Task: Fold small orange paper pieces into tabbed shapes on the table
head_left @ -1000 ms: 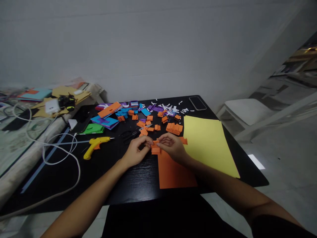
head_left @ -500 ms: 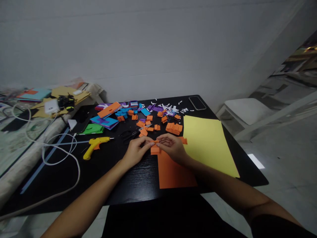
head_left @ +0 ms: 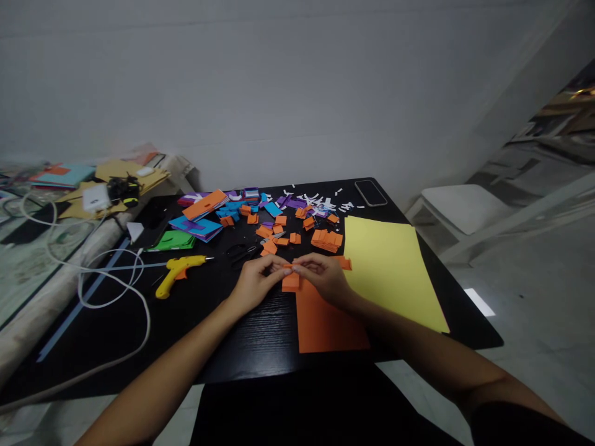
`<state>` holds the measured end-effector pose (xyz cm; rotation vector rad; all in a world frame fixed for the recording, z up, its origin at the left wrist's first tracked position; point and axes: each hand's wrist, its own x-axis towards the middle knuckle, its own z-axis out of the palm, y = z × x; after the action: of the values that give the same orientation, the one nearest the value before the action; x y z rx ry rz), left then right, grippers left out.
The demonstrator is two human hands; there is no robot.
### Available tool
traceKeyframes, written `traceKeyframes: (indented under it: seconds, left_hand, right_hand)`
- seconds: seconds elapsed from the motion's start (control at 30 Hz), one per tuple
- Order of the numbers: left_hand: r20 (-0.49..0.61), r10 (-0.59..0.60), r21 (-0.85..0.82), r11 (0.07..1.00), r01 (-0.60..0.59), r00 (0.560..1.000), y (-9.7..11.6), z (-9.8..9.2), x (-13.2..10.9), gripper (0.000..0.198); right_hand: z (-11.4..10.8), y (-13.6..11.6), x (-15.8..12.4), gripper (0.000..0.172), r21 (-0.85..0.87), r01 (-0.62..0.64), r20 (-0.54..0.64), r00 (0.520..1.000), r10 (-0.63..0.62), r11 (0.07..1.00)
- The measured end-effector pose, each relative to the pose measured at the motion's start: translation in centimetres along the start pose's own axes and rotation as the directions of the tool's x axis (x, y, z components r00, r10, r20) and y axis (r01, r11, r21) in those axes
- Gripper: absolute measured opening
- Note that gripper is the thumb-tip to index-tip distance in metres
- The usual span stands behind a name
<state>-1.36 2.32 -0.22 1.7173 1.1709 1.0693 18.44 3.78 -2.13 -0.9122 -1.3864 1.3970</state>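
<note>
Forearms reach in from the near edge of the black table (head_left: pixel 260 347), meeting over an orange sheet (head_left: pixel 325 322) lying flat. Left hand (head_left: pixel 253 285) and right hand (head_left: pixel 325 279) both pinch a small orange paper piece (head_left: pixel 290 280) between fingertips, just above the sheet's far-left corner; this looks like folding or creasing that piece, and the next move likely needs a firm press along the fold. Beside them lie a yellow sheet (head_left: pixel 390 266) and a yellow glue gun (head_left: pixel 179 272); farther off sit scissors (head_left: pixel 242 253), a stack of orange pieces (head_left: pixel 326 240), scattered coloured scraps (head_left: pixel 260 210) and a phone (head_left: pixel 370 192)
</note>
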Motion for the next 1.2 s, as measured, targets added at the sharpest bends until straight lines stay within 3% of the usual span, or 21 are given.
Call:
traceKeyframes:
  seconds: [0.4, 0.7, 1.0, 1.2]
  left_hand:
    - [0.028, -0.043, -0.072, 0.996, 0.045, 0.999, 0.3, 0.2, 0.0, 0.024]
    - [-0.009, 0.026, 0.059, 0.998, -0.025, 1.0, 0.6, 0.1, -0.1, 0.026]
    - [-0.038, 0.058, 0.053, 0.997, -0.056, 0.998, 0.2, 0.1, -0.1, 0.021]
    - [-0.019, -0.001, -0.04, 0.999, 0.0, 1.0, 0.1, 0.5, -0.1, 0.023]
  right_hand:
    - [0.1, 0.0, -0.1, 0.023, 0.018, 0.015, -0.014, 1.0, -0.015, 1.0]
    - [0.2, 0.5, -0.1, 0.026, 0.029, 0.032, -0.009, 0.999, -0.032, 0.999]
    - [0.2, 0.9, 0.0, 0.023, 0.016, 0.074, -0.023, 0.997, -0.074, 0.997]
    - [0.1, 0.5, 0.1, 0.024, 0.012, 0.059, -0.057, 0.997, -0.058, 0.998]
